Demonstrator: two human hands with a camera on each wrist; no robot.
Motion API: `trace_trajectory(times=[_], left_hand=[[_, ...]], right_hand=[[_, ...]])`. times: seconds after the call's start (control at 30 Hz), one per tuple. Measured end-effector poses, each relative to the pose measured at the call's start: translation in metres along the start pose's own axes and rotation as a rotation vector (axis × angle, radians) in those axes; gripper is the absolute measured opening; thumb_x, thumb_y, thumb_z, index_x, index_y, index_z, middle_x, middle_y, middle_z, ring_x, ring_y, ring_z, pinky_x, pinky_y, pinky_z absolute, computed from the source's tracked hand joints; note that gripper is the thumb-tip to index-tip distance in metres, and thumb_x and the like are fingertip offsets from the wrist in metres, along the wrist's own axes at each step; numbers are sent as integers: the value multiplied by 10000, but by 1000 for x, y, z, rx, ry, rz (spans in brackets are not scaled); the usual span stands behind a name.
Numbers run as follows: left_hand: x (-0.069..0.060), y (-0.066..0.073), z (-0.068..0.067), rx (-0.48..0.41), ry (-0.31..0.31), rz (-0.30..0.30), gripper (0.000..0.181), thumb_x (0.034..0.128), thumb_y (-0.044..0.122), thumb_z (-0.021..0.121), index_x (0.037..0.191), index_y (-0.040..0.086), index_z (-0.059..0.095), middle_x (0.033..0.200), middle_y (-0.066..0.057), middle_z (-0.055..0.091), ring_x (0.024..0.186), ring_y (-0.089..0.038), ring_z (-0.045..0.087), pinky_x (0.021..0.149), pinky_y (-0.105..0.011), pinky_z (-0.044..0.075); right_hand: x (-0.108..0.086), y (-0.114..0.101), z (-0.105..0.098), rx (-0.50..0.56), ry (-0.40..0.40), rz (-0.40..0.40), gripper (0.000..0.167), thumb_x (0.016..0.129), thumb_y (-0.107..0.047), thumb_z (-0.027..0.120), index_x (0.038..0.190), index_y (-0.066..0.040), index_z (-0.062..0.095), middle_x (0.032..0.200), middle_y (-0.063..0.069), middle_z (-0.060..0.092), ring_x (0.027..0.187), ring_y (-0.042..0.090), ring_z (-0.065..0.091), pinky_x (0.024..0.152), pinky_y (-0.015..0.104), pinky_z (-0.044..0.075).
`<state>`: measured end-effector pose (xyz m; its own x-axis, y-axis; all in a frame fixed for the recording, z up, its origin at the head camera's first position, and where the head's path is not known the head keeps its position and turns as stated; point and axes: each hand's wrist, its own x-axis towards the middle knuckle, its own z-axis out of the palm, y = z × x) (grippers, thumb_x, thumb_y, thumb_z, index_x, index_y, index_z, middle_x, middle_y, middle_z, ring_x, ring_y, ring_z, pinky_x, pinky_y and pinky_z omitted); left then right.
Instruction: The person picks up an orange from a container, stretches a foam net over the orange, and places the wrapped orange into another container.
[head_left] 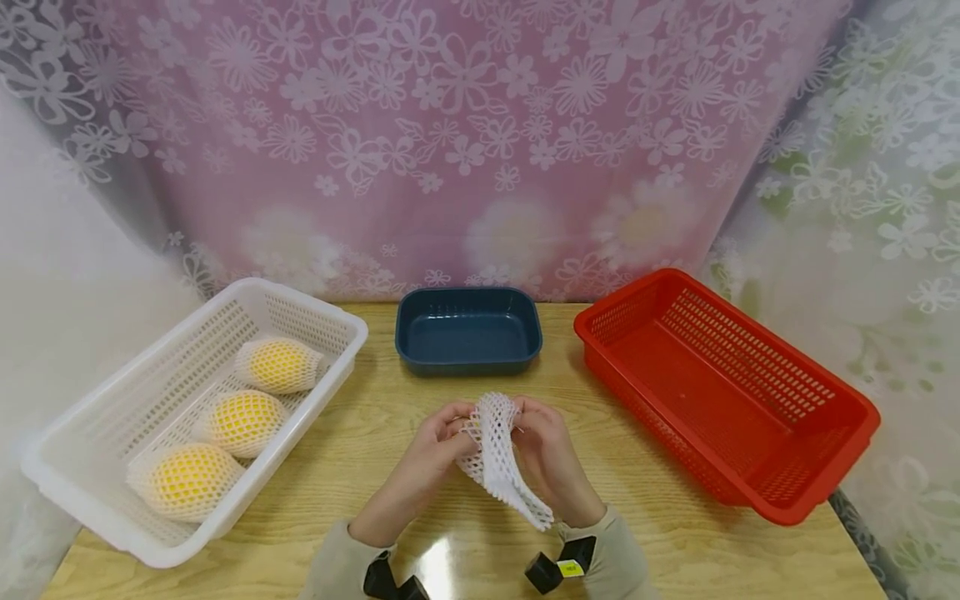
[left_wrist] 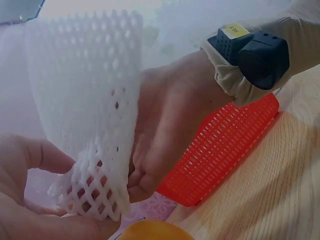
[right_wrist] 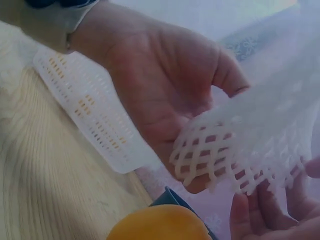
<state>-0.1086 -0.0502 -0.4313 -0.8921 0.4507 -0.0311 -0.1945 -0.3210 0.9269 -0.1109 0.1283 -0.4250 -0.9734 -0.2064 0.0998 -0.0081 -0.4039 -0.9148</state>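
Between my two hands is a white foam fruit net (head_left: 497, 454), its open-mesh end uppermost and its longer end hanging toward me. My left hand (head_left: 435, 446) pinches one side of the mesh with thumb and fingers. On the opposite side, my right hand (head_left: 551, 450) grips the net's edge. In the right wrist view the stretched mesh (right_wrist: 215, 155) spans both hands. A smooth orange-yellow fruit (right_wrist: 160, 225) shows at the bottom of that view, apart from the fingers; the left wrist view also catches its top (left_wrist: 155, 231). From the head view this fruit cannot be made out.
At left, a white basket (head_left: 75, 442) holds yellow fruits (head_left: 243, 421) in foam nets. A dark blue tray (head_left: 468, 367) stands at the back middle. The red basket (head_left: 720, 408) lies angled at right. All stand on a wooden table (head_left: 375, 375) before a floral curtain.
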Motion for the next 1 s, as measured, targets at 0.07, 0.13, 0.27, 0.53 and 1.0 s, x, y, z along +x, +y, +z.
trace_trajectory(times=[0.07, 0.13, 0.27, 0.53, 1.0], left_hand=[[-1, 0, -1, -14, 4, -18, 363, 854, -27, 483, 1213, -35, 538, 1000, -20, 635, 813, -112, 587, 711, -253, 493], [-2, 0, -3, -46, 8, -41, 350, 861, -14, 468, 1190, -2, 588, 1000, -17, 626, 810, -110, 573, 714, -258, 493], [-1, 1, -6, -182, -24, -38, 320, 857, -45, 394, 1042, 68, 629, 989, -9, 583, 840, -107, 532, 732, -243, 477], [2, 3, -15, -585, -115, -6, 349, 864, -43, 175, 839, 113, 487, 827, 18, 556, 740, -98, 546, 672, -241, 458], [11, -5, -34, -742, -153, 34, 492, 1048, 114, 149, 1031, 19, 632, 951, -47, 691, 846, -124, 681, 721, -246, 554]], right_hand=[[1, 1, -3, 64, -33, 24, 373, 926, 24, 336, 798, -126, 653, 829, -30, 578, 820, 130, 522, 795, 272, 431], [1, 0, -4, 118, -53, 53, 382, 938, -1, 301, 817, -125, 642, 826, -26, 565, 804, 133, 514, 767, 262, 425], [0, -4, -4, 236, -85, 140, 380, 961, -37, 256, 848, -109, 612, 822, -23, 562, 773, 115, 532, 712, 224, 449], [3, -8, -8, 273, -146, 288, 375, 1005, -94, 247, 803, -106, 563, 666, -32, 517, 552, 107, 470, 527, 179, 397], [19, 8, -19, 261, 86, 321, 208, 1051, -182, 448, 901, -118, 578, 699, -16, 439, 586, 88, 436, 556, 178, 322]])
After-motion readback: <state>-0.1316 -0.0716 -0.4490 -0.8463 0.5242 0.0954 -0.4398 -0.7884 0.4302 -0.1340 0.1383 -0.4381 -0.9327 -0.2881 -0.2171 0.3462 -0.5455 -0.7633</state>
